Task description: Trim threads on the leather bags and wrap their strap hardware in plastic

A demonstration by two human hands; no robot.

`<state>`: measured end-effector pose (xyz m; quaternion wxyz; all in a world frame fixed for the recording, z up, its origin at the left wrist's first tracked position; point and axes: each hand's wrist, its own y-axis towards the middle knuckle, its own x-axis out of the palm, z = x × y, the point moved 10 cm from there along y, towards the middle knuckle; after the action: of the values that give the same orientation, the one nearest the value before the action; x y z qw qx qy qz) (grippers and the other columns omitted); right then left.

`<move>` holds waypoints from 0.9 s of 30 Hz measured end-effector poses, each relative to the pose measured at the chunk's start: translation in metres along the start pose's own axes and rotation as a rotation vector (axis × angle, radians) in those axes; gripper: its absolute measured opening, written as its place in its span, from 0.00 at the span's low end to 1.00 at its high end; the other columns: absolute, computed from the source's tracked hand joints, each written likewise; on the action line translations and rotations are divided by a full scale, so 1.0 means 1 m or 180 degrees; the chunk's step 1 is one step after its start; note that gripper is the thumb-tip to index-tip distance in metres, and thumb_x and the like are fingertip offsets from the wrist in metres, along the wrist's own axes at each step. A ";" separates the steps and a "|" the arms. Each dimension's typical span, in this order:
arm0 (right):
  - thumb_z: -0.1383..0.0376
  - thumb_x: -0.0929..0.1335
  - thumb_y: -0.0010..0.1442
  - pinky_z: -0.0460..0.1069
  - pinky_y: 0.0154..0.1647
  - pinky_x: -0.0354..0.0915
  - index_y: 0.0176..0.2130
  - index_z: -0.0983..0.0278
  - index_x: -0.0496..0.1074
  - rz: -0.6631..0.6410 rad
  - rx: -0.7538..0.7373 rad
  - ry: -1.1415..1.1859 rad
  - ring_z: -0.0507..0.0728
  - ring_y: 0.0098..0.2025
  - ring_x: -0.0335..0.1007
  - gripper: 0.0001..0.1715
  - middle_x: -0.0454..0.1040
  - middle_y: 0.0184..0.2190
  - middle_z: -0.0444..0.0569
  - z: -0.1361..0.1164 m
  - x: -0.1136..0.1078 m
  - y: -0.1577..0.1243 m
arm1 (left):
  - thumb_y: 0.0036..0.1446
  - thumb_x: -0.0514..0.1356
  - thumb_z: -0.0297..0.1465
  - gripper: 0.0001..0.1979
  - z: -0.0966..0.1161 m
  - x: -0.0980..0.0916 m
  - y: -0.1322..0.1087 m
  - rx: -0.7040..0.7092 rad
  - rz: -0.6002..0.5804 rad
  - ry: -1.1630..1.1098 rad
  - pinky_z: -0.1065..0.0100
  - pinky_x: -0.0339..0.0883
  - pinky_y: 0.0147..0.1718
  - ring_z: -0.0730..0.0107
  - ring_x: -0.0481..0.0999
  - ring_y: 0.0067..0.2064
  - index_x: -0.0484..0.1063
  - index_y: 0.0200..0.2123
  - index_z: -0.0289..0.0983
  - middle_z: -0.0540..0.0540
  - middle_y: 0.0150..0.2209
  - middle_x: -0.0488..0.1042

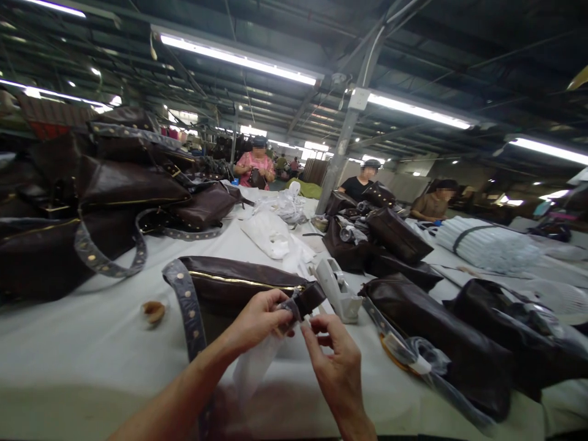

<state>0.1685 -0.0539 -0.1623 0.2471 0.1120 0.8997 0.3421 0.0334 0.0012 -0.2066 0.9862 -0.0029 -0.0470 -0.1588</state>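
Note:
A dark brown leather bag [234, 285] with a gold zipper and a studded grey strap [190, 309] lies flat on the white table [92, 343] in front of me. My left hand [260, 318] pinches the bag's brown end tab [309, 300] together with a piece of clear plastic wrap [257, 361] that hangs below it. My right hand [333, 361] is closed in a pinch on the same plastic, just right of the tab. A white tape dispenser [337, 288] stands directly behind my hands.
A heap of brown bags [105, 190] is stacked at the left, more wrapped bags [441, 337] lie at the right. White plastic sheets [275, 236] sit mid-table. A small brown scrap [154, 311] lies at the left. Three other people [256, 168] work at the far end.

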 end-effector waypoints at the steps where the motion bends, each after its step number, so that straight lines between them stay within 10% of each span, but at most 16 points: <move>1: 0.62 0.67 0.60 0.44 0.27 0.73 0.34 0.62 0.71 -0.0036 -0.0025 0.0001 0.53 0.31 0.72 0.06 0.72 0.30 0.46 -0.002 0.001 -0.001 | 0.46 0.60 0.30 0.10 0.000 0.001 0.000 -0.0021 -0.0006 0.0016 0.73 0.65 0.23 0.68 0.77 0.27 0.69 0.35 0.33 0.47 0.26 0.76; 12: 0.63 0.66 0.63 0.46 0.32 0.71 0.36 0.62 0.70 0.0327 -0.0415 -0.0456 0.53 0.33 0.71 0.05 0.72 0.31 0.47 -0.006 0.004 -0.010 | 0.45 0.62 0.31 0.11 0.000 0.006 -0.002 -0.0084 -0.0059 -0.0103 0.74 0.64 0.23 0.70 0.77 0.26 0.69 0.34 0.33 0.48 0.26 0.76; 27: 0.66 0.63 0.62 0.44 0.24 0.61 0.28 0.62 0.64 -0.0205 -0.0396 -0.0221 0.50 0.24 0.64 0.10 0.65 0.23 0.41 -0.009 0.013 0.003 | 0.44 0.62 0.28 0.08 0.004 0.011 -0.005 -0.0055 -0.0233 -0.0155 0.72 0.65 0.26 0.73 0.73 0.25 0.69 0.31 0.33 0.51 0.23 0.73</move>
<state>0.1528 -0.0516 -0.1594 0.2955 0.0792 0.8707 0.3852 0.0419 -0.0064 -0.2019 0.9782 -0.0136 -0.0696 -0.1950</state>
